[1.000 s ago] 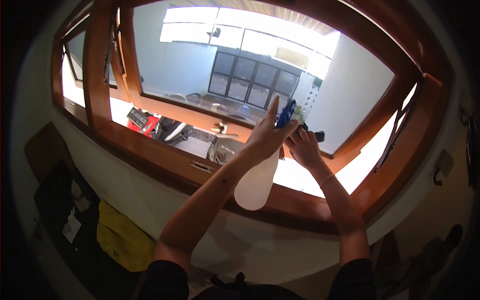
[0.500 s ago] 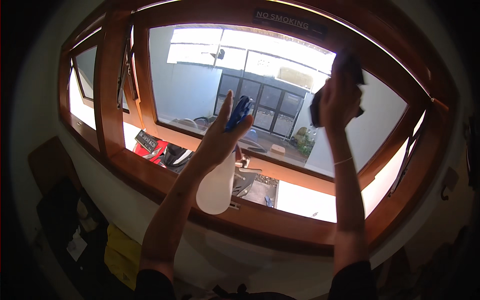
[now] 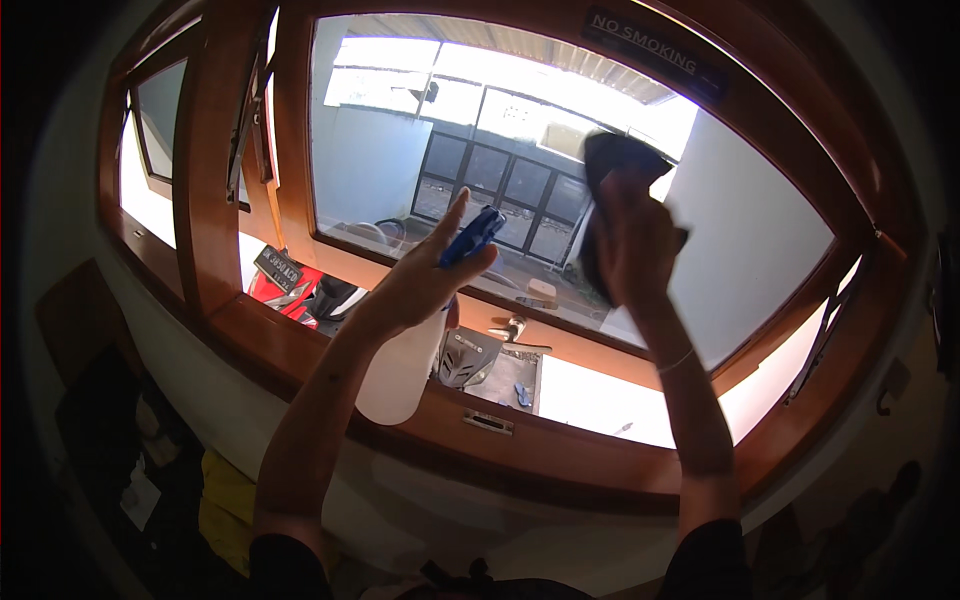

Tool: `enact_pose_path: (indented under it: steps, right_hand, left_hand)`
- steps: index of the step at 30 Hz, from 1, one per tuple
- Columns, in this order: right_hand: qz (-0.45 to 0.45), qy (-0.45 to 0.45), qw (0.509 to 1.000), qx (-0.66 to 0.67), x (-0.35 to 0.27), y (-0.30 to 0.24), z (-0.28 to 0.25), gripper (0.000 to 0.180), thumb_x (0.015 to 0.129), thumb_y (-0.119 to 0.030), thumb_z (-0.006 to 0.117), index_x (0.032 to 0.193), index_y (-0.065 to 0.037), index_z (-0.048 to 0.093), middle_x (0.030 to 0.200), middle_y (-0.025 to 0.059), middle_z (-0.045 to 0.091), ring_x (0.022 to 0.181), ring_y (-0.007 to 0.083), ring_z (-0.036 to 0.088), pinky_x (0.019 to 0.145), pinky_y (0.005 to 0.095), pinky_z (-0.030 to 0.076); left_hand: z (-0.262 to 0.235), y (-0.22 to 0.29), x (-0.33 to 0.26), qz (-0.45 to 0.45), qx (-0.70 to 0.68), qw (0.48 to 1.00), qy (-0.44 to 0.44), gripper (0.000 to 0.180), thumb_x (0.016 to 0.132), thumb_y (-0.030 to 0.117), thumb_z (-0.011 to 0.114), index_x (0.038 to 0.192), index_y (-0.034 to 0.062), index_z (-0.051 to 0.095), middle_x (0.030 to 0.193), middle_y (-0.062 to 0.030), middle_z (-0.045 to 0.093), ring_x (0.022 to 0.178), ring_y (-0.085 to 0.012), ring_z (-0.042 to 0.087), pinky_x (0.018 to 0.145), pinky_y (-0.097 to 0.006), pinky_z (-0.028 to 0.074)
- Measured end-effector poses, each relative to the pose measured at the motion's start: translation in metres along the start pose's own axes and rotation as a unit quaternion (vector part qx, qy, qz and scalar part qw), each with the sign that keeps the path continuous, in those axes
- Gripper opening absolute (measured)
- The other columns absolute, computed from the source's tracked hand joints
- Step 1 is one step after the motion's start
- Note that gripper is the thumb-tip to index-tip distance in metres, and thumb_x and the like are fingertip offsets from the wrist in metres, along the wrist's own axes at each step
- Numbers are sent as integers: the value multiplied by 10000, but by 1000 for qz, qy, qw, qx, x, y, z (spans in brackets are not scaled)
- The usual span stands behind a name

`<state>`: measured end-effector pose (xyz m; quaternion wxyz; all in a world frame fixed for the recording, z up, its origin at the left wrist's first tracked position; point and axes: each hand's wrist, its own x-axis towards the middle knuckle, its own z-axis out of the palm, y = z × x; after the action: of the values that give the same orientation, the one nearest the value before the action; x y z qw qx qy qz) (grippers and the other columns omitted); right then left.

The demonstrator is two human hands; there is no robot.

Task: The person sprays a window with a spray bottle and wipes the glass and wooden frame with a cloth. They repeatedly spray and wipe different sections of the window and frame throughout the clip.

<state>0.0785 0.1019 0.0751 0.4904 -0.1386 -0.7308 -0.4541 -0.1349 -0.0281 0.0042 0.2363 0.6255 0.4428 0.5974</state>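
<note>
A white paper (image 3: pixel 140 500) is being held up by a dark surface (image 3: pixel 88 440) at the lower left, too dim to name. A yellow cloth (image 3: pixel 222 515) is being seen beside it. Outside, blue slippers (image 3: pixel 522 394) are being carried by the grey ground (image 3: pixel 505 384). A metal plate (image 3: pixel 488 421) is being held in the brown window sill (image 3: pixel 560 446).

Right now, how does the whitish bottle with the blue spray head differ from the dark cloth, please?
The whitish bottle with the blue spray head is pale and rounded; the dark cloth is almost black, with uneven edges. The bottle is lower, in the left hand; the cloth is higher, in the right hand. Both are held before the brown-framed window.
</note>
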Motion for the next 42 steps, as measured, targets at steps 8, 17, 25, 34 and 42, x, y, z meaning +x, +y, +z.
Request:
enact_pose_path:
  steps: [8,17,25,34,42]
  right_hand:
    - [58,187,968,-157,73,-9,35,439,875,-186,579,1309,-185,516,1138,95,580,958,278,562,797,431,438]
    - [-275,-111,954,-38,-50,-116,108,433,811,-157,537,1240,-212,564,1175,-20,512,879,202,493,696,335,425]
    - [-65,40,997,-21,111,-95,50,444,838,-77,556,1272,-171,534,1192,95,535,938,313,585,625,428,510]
    - [-4,81,991,-104,107,-156,131,463,814,-96,548,1265,-200,533,1086,76,560,819,286,553,618,419,456]
    - [-248,-111,962,14,28,-234,178,435,797,-217,562,1225,-142,553,1164,21,522,989,220,482,740,388,427]
  left_hand:
    - [-30,-14,2,27,-42,998,28,801,921,368,575,1501,123,80,862,-94,560,474,-104,535,451,-266,457]
    - [-76,-15,-4,7,-10,993,114,780,921,357,577,1504,175,93,832,-67,563,445,-103,501,427,-266,441]
    - [-138,-28,-21,-14,24,984,177,797,901,437,575,1502,220,98,933,-137,574,416,-118,523,425,-265,472]
    - [-162,-26,-29,-30,16,974,225,832,893,451,579,1503,174,86,859,-109,578,421,-124,518,406,-275,449]
    - [-188,-34,-32,-5,30,968,248,799,905,392,581,1503,189,91,760,-84,565,418,-134,525,389,-284,446]
